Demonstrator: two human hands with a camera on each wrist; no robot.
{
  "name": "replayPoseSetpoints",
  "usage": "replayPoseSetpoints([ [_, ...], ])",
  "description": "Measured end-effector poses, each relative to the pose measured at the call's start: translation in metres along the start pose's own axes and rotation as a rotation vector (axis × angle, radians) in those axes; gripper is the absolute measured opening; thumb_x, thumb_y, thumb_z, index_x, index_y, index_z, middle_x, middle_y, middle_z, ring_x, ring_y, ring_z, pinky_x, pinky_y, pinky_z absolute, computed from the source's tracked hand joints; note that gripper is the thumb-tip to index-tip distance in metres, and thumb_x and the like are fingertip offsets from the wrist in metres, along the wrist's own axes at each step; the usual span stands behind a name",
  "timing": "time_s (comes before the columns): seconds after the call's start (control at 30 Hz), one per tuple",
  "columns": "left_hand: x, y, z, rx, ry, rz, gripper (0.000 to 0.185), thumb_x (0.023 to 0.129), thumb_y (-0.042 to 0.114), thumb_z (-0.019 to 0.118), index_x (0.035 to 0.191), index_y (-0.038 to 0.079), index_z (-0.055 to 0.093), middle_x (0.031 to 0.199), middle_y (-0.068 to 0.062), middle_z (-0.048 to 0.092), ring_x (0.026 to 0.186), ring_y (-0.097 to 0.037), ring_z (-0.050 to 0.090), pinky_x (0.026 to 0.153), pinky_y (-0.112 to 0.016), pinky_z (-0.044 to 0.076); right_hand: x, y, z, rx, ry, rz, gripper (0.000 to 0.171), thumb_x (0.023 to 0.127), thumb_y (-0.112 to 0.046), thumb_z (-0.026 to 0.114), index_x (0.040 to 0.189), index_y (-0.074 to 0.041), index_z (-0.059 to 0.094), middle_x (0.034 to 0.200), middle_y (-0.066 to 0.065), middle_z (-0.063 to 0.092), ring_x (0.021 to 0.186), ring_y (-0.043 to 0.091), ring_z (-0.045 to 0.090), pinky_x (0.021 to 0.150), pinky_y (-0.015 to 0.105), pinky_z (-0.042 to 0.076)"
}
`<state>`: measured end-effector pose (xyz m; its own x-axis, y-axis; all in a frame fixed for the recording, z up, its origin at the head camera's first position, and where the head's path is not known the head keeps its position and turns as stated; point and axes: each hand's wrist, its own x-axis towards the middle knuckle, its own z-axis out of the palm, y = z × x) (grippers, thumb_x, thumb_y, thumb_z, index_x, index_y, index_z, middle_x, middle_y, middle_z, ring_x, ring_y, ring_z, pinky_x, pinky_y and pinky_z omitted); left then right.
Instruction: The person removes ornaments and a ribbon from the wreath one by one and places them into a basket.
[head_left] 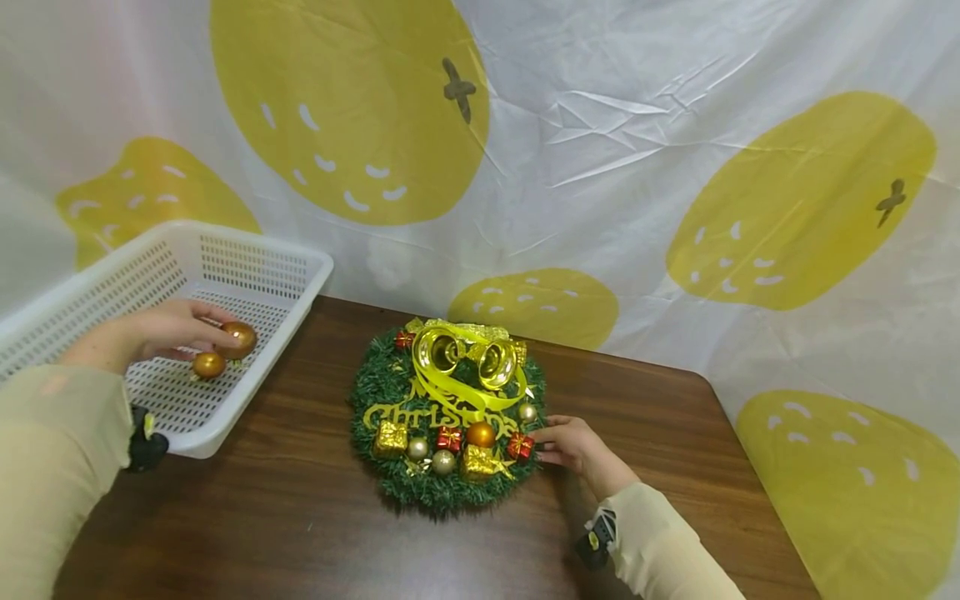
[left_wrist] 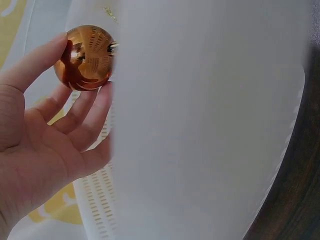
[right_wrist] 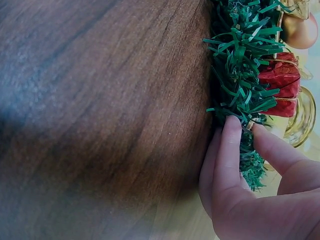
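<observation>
My left hand (head_left: 213,337) is over a white perforated basket (head_left: 225,233) and grips a shiny copper-gold ball ornament (head_left: 240,338) between thumb and fingers. The left wrist view shows the same ball (left_wrist: 86,57) at that hand's fingertips (left_wrist: 107,92), beside the basket wall (left_wrist: 200,125). A second gold ball (head_left: 208,364) lies on the basket floor just below. A green Christmas wreath (head_left: 390,383) with gold bells, small gift boxes and baubles lies flat on the table. My right hand (head_left: 542,437) pinches the wreath's right edge (right_wrist: 235,60), thumb on top, next to a red gift box (right_wrist: 281,75).
The dark wooden table (head_left: 300,517) has its right edge near the backdrop. A white sheet with yellow fruit prints (head_left: 600,150) hangs close behind. The basket overhangs the table's left side.
</observation>
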<state>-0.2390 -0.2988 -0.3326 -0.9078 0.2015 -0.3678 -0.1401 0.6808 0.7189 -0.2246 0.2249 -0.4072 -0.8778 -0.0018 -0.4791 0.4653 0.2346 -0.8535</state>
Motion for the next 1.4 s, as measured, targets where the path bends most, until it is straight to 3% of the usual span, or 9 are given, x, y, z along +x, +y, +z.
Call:
replayPoseSetpoints([
  [0.1, -0.001, -0.001, -0.001, 0.002, -0.028, -0.007, 0.078, 0.089, 0.043, 0.060, 0.139, -0.008, 0.028, 0.132, -0.027, 0.047, 0.119, -0.042, 0.048, 0.093, -0.051, 0.046, 0.000, 0.000, 0.000, -0.006, 0.000, 0.002, 0.065, 0.087, 0.003, 0.058, 0.141, 0.012, 0.024, 0.085, 0.007, 0.046, 0.068, 0.013, 0.047, 0.055, 0.018, 0.054],
  [0.23, -0.002, -0.002, -0.002, 0.016, -0.058, 0.002, 0.078, 0.091, 0.042, 0.057, 0.141, -0.008, 0.025, 0.134, -0.024, 0.050, 0.120, -0.041, 0.048, 0.095, -0.054, 0.044, 0.000, -0.001, 0.000, 0.000, -0.004, 0.001, 0.065, 0.087, 0.003, 0.058, 0.141, 0.012, 0.023, 0.083, 0.006, 0.047, 0.066, 0.012, 0.048, 0.055, 0.018, 0.053],
  [0.4, -0.002, 0.002, -0.003, 0.013, -0.056, 0.051, 0.072, 0.094, 0.037, 0.053, 0.141, -0.010, 0.025, 0.137, -0.027, 0.045, 0.123, -0.040, 0.047, 0.098, -0.054, 0.042, -0.001, -0.001, 0.001, 0.006, -0.002, -0.002, 0.065, 0.086, 0.004, 0.057, 0.141, 0.013, 0.023, 0.079, 0.004, 0.050, 0.064, 0.012, 0.048, 0.055, 0.019, 0.054],
  [0.53, 0.000, 0.013, -0.002, -0.015, -0.048, 0.130, 0.068, 0.097, 0.033, 0.049, 0.142, -0.011, 0.023, 0.142, -0.032, 0.035, 0.128, -0.044, 0.041, 0.102, -0.053, 0.041, -0.002, -0.001, 0.000, -0.004, 0.004, -0.002, 0.065, 0.087, 0.003, 0.057, 0.141, 0.013, 0.023, 0.081, 0.005, 0.049, 0.066, 0.012, 0.048, 0.056, 0.019, 0.054],
  [0.73, 0.002, 0.036, 0.005, -0.047, 0.003, 0.207, 0.067, 0.096, 0.037, 0.051, 0.143, -0.004, 0.027, 0.143, -0.030, 0.035, 0.129, -0.044, 0.039, 0.104, -0.050, 0.040, -0.001, 0.000, 0.000, 0.006, 0.004, -0.006, 0.066, 0.086, 0.004, 0.058, 0.141, 0.013, 0.022, 0.079, 0.005, 0.050, 0.064, 0.012, 0.049, 0.055, 0.019, 0.054],
  [0.9, 0.002, 0.054, 0.013, -0.049, 0.010, 0.245, 0.068, 0.095, 0.040, 0.051, 0.145, 0.000, 0.026, 0.144, -0.028, 0.034, 0.130, -0.042, 0.038, 0.105, -0.053, 0.036, -0.002, -0.001, 0.001, 0.000, 0.006, -0.010, 0.067, 0.086, 0.004, 0.058, 0.141, 0.013, 0.022, 0.080, 0.005, 0.053, 0.065, 0.012, 0.050, 0.056, 0.019, 0.055],
  [1.07, 0.011, 0.065, 0.025, -0.101, 0.008, 0.284, 0.070, 0.094, 0.037, 0.054, 0.146, 0.001, 0.025, 0.144, -0.027, 0.035, 0.131, -0.041, 0.037, 0.107, -0.052, 0.035, -0.003, 0.000, 0.001, 0.011, 0.009, -0.010, 0.067, 0.086, 0.005, 0.057, 0.141, 0.014, 0.020, 0.079, 0.005, 0.053, 0.064, 0.012, 0.050, 0.057, 0.020, 0.055],
  [1.23, 0.020, 0.077, 0.042, -0.108, 0.040, 0.335, 0.065, 0.094, 0.034, 0.056, 0.143, 0.000, 0.032, 0.140, -0.026, 0.042, 0.126, -0.039, 0.044, 0.104, -0.048, 0.040, -0.004, -0.001, 0.001, 0.014, 0.012, -0.009, 0.067, 0.086, 0.005, 0.058, 0.141, 0.013, 0.021, 0.079, 0.005, 0.052, 0.064, 0.012, 0.050, 0.056, 0.019, 0.055],
  [1.4, 0.027, 0.089, 0.061, -0.159, 0.012, 0.385, 0.060, 0.093, 0.031, 0.058, 0.141, 0.003, 0.036, 0.138, -0.023, 0.045, 0.123, -0.036, 0.048, 0.103, -0.048, 0.041, -0.003, -0.001, 0.000, 0.030, 0.002, -0.019, 0.067, 0.086, 0.005, 0.057, 0.141, 0.014, 0.020, 0.077, 0.003, 0.058, 0.063, 0.011, 0.051, 0.058, 0.020, 0.055],
])
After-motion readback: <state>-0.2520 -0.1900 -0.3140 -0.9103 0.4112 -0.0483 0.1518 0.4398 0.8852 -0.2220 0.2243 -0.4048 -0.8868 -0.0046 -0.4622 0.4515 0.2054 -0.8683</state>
